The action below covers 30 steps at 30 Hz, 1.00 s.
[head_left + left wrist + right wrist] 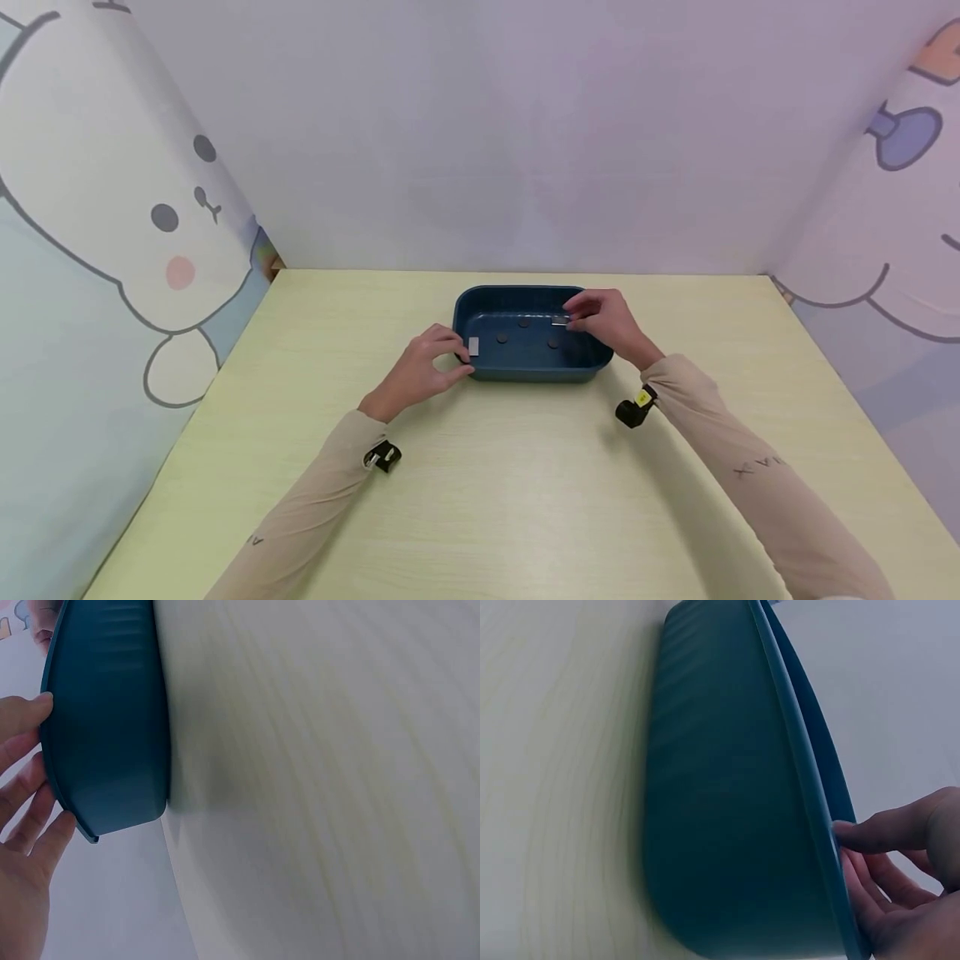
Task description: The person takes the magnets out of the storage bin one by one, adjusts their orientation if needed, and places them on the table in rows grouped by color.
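Blue tray [525,374] sits on the worktop [510,492] between the two hands, long axis running crosswise from left hand [420,371] to right hand [606,322]. Left hand is at the tray's near left corner, thumb and fingers parted around the rim, fingertips touching it in the left wrist view; can't tell if it pinches anything. Right hand reaches over the right end, thumb and fingers close together, tips inside; the tray wall blocks the right wrist view, so can't tell if they pinch the shiny piece [558,321] there or just sit beside it. Key relation: each hand has its own small piece nearest. White piece [473,347] is just inboard of the left fingertips, long axis fore-aft. Shiny piece is just left of the right fingertips, long axis crosswise, one end toward that hand. Three dark round spots [502,338] show on the tray floor between the hands, apart from both; too small to tell if loose discs or part of the tray.
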### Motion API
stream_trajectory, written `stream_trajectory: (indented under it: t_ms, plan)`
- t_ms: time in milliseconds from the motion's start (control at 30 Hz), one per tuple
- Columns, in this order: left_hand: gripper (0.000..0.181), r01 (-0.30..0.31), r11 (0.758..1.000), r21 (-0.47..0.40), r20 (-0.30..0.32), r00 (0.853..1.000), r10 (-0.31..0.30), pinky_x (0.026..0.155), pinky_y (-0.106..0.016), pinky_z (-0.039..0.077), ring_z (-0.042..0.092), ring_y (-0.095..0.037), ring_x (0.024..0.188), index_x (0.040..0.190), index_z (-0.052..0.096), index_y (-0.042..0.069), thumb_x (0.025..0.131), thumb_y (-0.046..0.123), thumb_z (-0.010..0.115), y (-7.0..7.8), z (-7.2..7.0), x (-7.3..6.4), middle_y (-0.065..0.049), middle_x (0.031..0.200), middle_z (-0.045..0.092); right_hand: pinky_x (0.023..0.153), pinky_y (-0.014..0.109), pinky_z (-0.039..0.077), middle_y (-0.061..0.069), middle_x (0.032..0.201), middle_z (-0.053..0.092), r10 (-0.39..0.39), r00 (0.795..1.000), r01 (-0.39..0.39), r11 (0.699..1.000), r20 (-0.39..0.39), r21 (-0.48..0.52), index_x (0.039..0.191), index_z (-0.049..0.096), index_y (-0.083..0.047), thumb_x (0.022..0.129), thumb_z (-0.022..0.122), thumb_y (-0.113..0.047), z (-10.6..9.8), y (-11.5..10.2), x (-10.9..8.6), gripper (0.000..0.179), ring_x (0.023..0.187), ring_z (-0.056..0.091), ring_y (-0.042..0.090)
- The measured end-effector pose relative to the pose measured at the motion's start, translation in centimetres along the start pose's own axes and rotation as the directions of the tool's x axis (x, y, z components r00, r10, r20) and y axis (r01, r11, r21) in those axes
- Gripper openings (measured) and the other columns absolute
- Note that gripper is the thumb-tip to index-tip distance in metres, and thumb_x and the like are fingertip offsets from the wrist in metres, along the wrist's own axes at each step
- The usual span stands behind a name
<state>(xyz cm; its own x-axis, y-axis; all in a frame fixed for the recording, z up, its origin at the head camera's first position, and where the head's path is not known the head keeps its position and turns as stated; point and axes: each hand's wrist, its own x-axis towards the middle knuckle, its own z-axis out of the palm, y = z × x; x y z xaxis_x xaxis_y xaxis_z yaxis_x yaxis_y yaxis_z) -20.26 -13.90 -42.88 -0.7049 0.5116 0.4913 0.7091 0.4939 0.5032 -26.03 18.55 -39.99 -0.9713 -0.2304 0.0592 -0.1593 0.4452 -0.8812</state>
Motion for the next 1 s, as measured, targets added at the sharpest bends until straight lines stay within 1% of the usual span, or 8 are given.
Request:
stream_trajectory:
  t_ms: [233,333,500,700,900,1000]
  plan:
    - [0.009,-0.013,1.0,0.007,-0.011,1.0,0.013,0.086,-0.036,0.047,0.052,-0.017,0.097,0.083,0.07,0.014,0.079,0.016,0.078,0.0,0.0,0.0,0.0,0.096,0.061,0.076,0.033,0.054,0.028,0.1,0.061,0.05,0.998,-0.047,0.996,0.032,-0.07,0.105,0.063,0.011,0.081,0.065,0.013,1.2,-0.4,0.7,0.024,0.082,0.062,0.026]
    - [0.009,-0.026,1.0,0.004,-0.014,1.0,0.026,0.085,-0.036,0.047,0.052,-0.017,0.097,0.083,0.07,0.014,0.078,0.016,0.078,0.0,0.0,-0.1,0.0,0.095,0.061,0.075,0.038,0.055,0.029,0.098,0.061,0.077,0.996,-0.074,0.995,0.053,-0.069,0.102,0.064,0.011,0.081,0.063,0.014,1.6,-0.4,0.8,0.021,0.08,0.064,0.029]
    - [0.009,-0.027,1.0,-0.002,-0.018,0.999,0.027,0.084,-0.037,0.047,0.053,-0.018,0.097,0.083,0.07,0.013,0.078,0.015,0.078,0.1,0.1,-0.1,0.0,0.095,0.061,0.072,0.041,0.055,0.028,0.094,0.061,0.082,0.993,-0.074,0.992,0.081,-0.104,0.099,0.064,0.013,0.082,0.059,0.015,2.2,0.0,1.0,0.017,0.074,0.067,0.03]
    - [0.008,-0.004,1.0,-0.013,-0.001,1.0,0.004,0.086,-0.034,0.046,0.052,-0.015,0.098,0.083,0.07,0.014,0.08,0.017,0.077,0.2,0.1,-0.1,0.0,0.096,0.061,0.067,0.036,0.055,0.022,0.084,0.065,0.12,0.991,-0.106,0.976,0.066,-0.19,0.092,0.068,0.01,0.08,0.061,0.015,2.6,0.3,1.0,0.015,0.068,0.067,0.022]
    - [0.009,-0.012,1.0,-0.004,-0.014,1.0,0.012,0.086,-0.036,0.046,0.052,-0.016,0.098,0.083,0.07,0.014,0.079,0.016,0.078,0.0,0.0,-0.2,0.0,0.096,0.061,0.061,0.029,0.052,0.018,0.083,0.067,0.115,0.99,-0.091,0.962,0.081,-0.258,0.085,0.069,0.007,0.076,0.06,0.015,2.9,0.2,1.2,0.015,0.066,0.066,0.02]
    - [0.008,-0.011,1.0,-0.004,-0.011,1.0,0.011,0.086,-0.036,0.046,0.052,-0.017,0.098,0.083,0.07,0.014,0.079,0.016,0.078,0.0,0.0,-0.2,0.0,0.096,0.061,0.061,0.028,0.051,0.015,0.082,0.067,0.117,0.99,-0.09,0.957,0.083,-0.277,0.083,0.07,0.005,0.076,0.065,0.012,3.0,0.4,1.5,0.011,0.067,0.065,0.018]
